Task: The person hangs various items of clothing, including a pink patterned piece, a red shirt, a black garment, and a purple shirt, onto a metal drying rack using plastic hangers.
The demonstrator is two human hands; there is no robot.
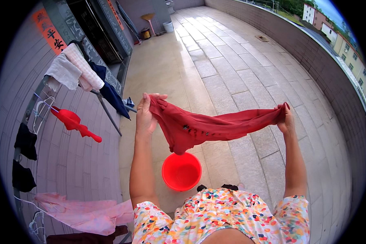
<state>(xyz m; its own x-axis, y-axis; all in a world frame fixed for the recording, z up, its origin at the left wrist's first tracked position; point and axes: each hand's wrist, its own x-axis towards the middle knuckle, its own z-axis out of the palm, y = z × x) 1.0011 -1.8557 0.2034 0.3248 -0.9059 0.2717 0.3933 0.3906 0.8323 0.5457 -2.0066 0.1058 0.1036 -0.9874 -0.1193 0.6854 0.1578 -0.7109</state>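
Note:
A dark red cloth garment (201, 125) with small dark marks is stretched between my raised hands. My left hand (148, 114) grips its wider end, fingers partly hidden by the fabric. At the narrow end, my right hand (285, 119) pinches the cloth. The garment sags in a shallow curve, and its lower left corner hangs just over the rim of a red plastic basin (183, 172) in the picture. That basin stands on the tiled floor in front of my feet, and nothing shows inside it.
To the left, a metal drying rack (100, 99) holds towels (82, 65), dark blue cloth (109, 91), a red garment (71, 119), black items (26, 141) and pink clothing (85, 210). A low tiled wall (292, 45) runs along the right. Far ahead are a broom (148, 18) and a white bucket (168, 26).

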